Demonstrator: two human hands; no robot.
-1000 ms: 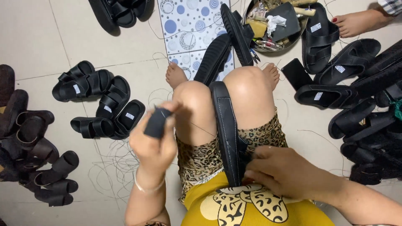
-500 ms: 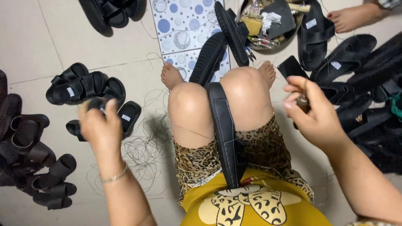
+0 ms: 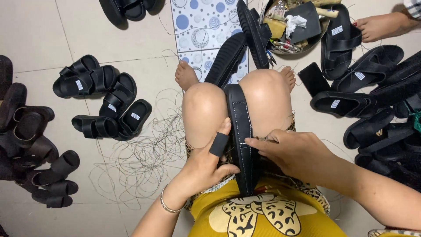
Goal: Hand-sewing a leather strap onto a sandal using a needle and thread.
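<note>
A long black sandal sole (image 3: 240,118) with white stitching along its edge stands clamped between my bare knees. My left hand (image 3: 206,162) grips the sole's left side near my lap; a black sleeve covers its thumb. My right hand (image 3: 291,151) rests against the sole's right edge, fingers pinched at the stitching, where a thin thread seems to run. Whether it holds a needle is too small to tell.
Finished black sandals (image 3: 109,103) lie on the tiled floor at left, more are piled at right (image 3: 372,105). Loose thread (image 3: 140,149) tangles beside my left leg. A metal bowl of tools (image 3: 294,26) and a dotted mat (image 3: 201,30) lie ahead. Another person's foot (image 3: 381,26) is at top right.
Both hands were spread wide apart half a second ago; now they have come back together onto the sole between my knees.
</note>
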